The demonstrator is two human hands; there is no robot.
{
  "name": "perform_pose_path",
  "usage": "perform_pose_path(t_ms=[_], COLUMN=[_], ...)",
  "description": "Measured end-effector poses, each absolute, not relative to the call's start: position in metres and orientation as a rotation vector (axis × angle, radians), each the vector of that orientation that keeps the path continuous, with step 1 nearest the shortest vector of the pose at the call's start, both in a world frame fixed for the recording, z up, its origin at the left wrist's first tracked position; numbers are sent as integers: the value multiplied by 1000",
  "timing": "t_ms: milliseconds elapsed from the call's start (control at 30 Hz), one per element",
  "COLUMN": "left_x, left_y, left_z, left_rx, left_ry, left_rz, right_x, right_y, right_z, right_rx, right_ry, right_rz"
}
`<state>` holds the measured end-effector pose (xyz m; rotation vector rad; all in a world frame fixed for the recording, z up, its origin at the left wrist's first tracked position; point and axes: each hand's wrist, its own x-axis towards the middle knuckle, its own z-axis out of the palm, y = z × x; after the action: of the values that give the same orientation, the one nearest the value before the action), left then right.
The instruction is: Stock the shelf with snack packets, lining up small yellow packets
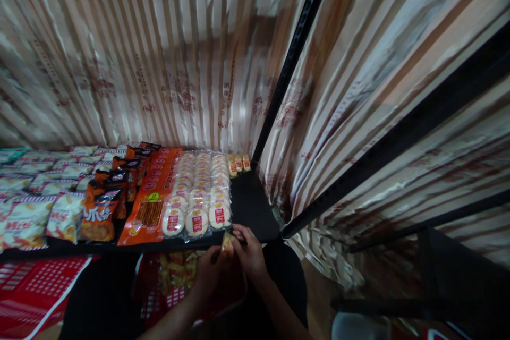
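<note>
A small yellow snack packet [227,245] is held pinched between the closed fingers of the left hand [207,272] and right hand [249,253] at the black shelf [249,207] front edge, just before the rice cracker packs [198,196].

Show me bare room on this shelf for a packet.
Bare black shelf shows only at the right end, between the round cracker packs, the yellow packets at the back and the black post. Leftward the orange bags and white bags lie packed edge to edge. The left hand and right hand hold a small packet before it.
</note>
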<state>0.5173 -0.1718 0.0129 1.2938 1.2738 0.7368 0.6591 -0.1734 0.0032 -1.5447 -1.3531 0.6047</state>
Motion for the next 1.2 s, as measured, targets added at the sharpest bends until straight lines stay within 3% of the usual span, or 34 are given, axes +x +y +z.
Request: perform_pose_path(t_ms=[400,1200], left_x=[553,630], left_y=[-151,-108], left_z=[15,51], left_rx=[1207,1222], left_ry=[1210,1293], left_rz=[901,721], right_x=[671,705], right_y=[-175,-143], right_z=[-6,-3], right_rx=[-1656,-1693], right_ry=[-1140,-998], right_rz=[521,487])
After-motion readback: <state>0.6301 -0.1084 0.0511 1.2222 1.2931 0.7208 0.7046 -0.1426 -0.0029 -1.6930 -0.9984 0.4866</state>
